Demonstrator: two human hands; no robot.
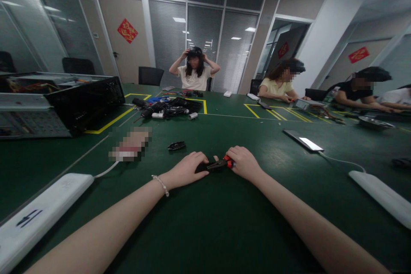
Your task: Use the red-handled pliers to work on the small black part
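Observation:
My right hand (pixel 244 163) is wrapped round the red handles of a pair of pliers (pixel 221 164), whose dark jaws point left. With its fingers closed, my left hand (pixel 188 170) grips a small black part (pixel 201 168) at the jaws' tip. Whether the jaws bite on that part cannot be made out. A small pale piece (pixel 215 158) shows just behind the pliers, too small to name. Beyond my left hand a black, hollow-looking plastic piece (pixel 176 145) lies on the green table (pixel 205 227).
An open computer case (pixel 93 107) stands at the left. Behind my hands lies a heap of cables and tools (pixel 167 107). White power strips (pixel 48 218) flank both arms, one cabled to a phone (pixel 303 140) at the right. Several people sit across the table.

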